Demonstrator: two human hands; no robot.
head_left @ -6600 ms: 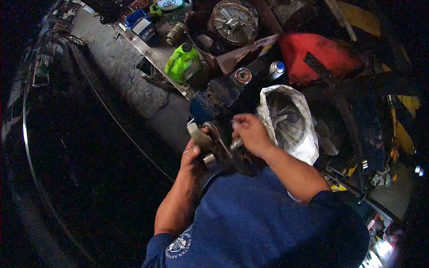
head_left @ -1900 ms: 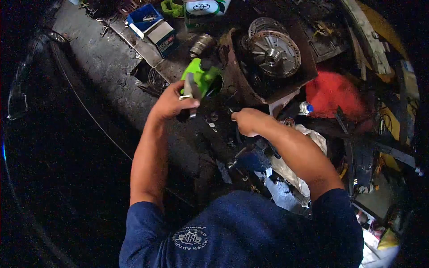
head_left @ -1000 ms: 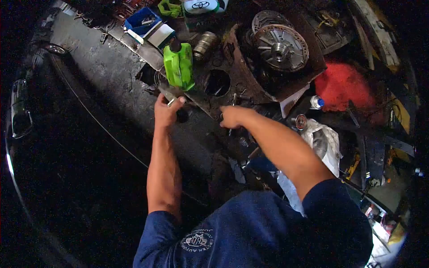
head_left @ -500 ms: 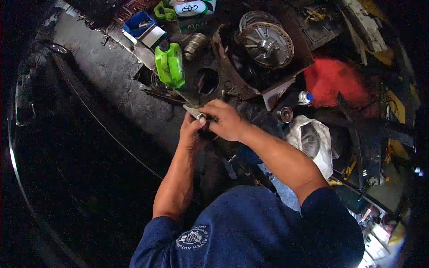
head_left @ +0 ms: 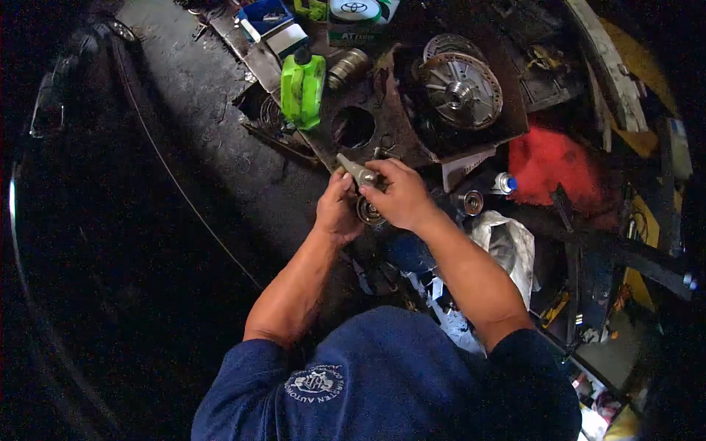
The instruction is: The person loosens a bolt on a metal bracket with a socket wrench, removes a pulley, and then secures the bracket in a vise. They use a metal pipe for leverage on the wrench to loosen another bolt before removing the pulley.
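Observation:
My left hand (head_left: pixel 338 209) and my right hand (head_left: pixel 403 197) are close together, both closed on a small tapered metal part (head_left: pixel 354 169) with a rounded knob at one end. Its narrow end points up and left, away from me. The left thumb lies along its side, while the right fingers grip near the knob. Just below, between the hands, shows a round ringed metal piece (head_left: pixel 370 213), partly covered by the right hand. Beyond them is a dark round opening (head_left: pixel 353 127) in the work surface (head_left: pixel 323 140).
A green bottle (head_left: pixel 301 92) stands beyond my hands beside a ribbed metal cylinder (head_left: pixel 347 68). At the right, a worn box (head_left: pixel 515 95) holds a large round metal housing (head_left: pixel 462 92). Nearer are a blue-capped can (head_left: pixel 505 183), red cloth (head_left: pixel 551 165) and a white bag (head_left: pixel 515 253). A dark car body (head_left: pixel 147 242) lies left.
My view has shifted, so the bench things sit differently in it. The metal part has turned and shows its knob more plainly, and the ringed piece below has come into view.

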